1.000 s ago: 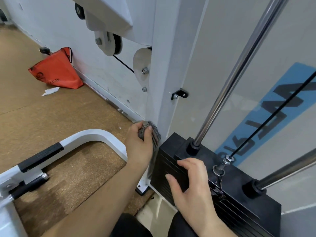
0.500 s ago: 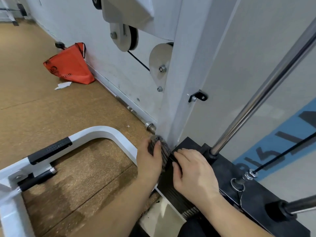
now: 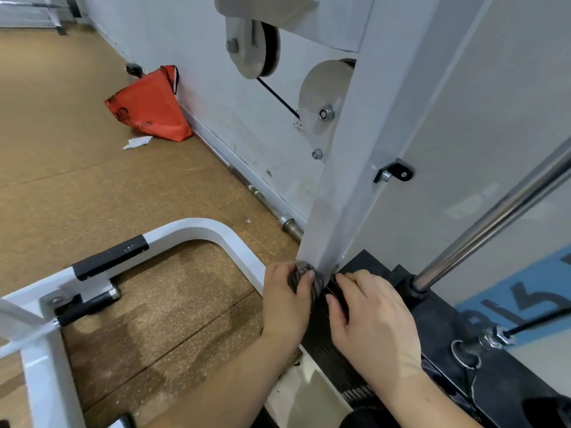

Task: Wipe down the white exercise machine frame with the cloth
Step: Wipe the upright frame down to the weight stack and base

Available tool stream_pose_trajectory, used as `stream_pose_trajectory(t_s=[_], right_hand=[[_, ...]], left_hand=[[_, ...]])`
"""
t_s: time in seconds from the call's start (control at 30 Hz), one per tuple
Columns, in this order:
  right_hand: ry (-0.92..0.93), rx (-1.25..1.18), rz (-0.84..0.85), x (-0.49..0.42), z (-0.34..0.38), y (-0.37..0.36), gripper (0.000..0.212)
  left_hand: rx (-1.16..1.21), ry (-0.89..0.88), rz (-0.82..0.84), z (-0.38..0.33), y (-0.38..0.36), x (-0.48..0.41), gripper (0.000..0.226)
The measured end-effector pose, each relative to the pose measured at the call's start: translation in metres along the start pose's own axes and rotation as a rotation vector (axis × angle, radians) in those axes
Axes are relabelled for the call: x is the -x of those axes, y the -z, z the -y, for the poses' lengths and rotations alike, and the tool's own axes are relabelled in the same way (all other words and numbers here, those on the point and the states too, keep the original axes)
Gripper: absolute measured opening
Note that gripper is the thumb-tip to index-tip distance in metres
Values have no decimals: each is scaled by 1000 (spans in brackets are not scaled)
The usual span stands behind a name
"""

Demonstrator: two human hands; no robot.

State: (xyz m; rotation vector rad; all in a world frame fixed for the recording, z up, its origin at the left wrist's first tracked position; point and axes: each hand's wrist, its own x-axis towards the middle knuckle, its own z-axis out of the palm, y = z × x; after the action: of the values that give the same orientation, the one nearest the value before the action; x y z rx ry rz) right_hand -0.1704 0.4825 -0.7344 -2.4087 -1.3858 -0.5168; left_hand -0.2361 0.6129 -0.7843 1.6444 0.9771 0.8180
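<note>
The white machine frame has an upright post (image 3: pixel 349 168) rising from beside the black weight stack (image 3: pixel 386 291). My left hand (image 3: pixel 285 304) grips a bunched grey cloth (image 3: pixel 304 274) and holds it against the foot of the post. My right hand (image 3: pixel 370 319) lies on the top front edge of the weight stack, fingers slightly bent over the plates, right beside the cloth. A curved white base tube (image 3: pixel 216 233) with a black grip (image 3: pixel 111 257) runs to the left of my left hand.
Two pulleys (image 3: pixel 253 44) and a black cable hang on the frame above. A chrome guide rod (image 3: pixel 494 217) rises from the stack at right. An orange bag (image 3: pixel 151 106) and a scrap of paper (image 3: pixel 137 142) lie on the cork floor by the wall.
My left hand has carried the cloth down the post to its foot. My right hand slid forward along the weight stack toward the cloth. The camera has tilted down and left.
</note>
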Motion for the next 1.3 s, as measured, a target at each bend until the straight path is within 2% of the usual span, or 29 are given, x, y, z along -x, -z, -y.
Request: stream_pose_trajectory(t_s=[0.23, 0.43, 0.63, 0.77, 0.83, 0.97, 1.13, 1.2, 1.3], right_hand=[[-14, -21, -36, -1, 1, -2, 25], [-27, -32, -76, -2, 3, -4, 20], [-38, -38, -77, -2, 4, -5, 19], [-41, -36, -72, -4, 4, -5, 16], [-37, -34, -76, -3, 4, -5, 16], [-38, -34, -81, -2, 3, -6, 19], [-33, -13, -38, -4, 4, -2, 18], [-25, 3, -21, -6, 5, -1, 19], [-15, 15, -21, -6, 5, -1, 19]], left_hand=[[-67, -111, 8, -4, 4, -5, 24], [-24, -310, -97, -28, 3, -12, 12], [-175, -376, 80, 12, 6, -4, 11], [-108, -444, -43, -21, 8, -18, 9], [-114, -433, -41, -12, 8, -19, 9], [-181, -235, 128, 31, 6, -2, 14], [-96, -323, -21, -2, 6, -14, 10], [-124, -358, 3, -1, 9, -15, 9], [-189, -317, 115, 25, 9, -5, 9]])
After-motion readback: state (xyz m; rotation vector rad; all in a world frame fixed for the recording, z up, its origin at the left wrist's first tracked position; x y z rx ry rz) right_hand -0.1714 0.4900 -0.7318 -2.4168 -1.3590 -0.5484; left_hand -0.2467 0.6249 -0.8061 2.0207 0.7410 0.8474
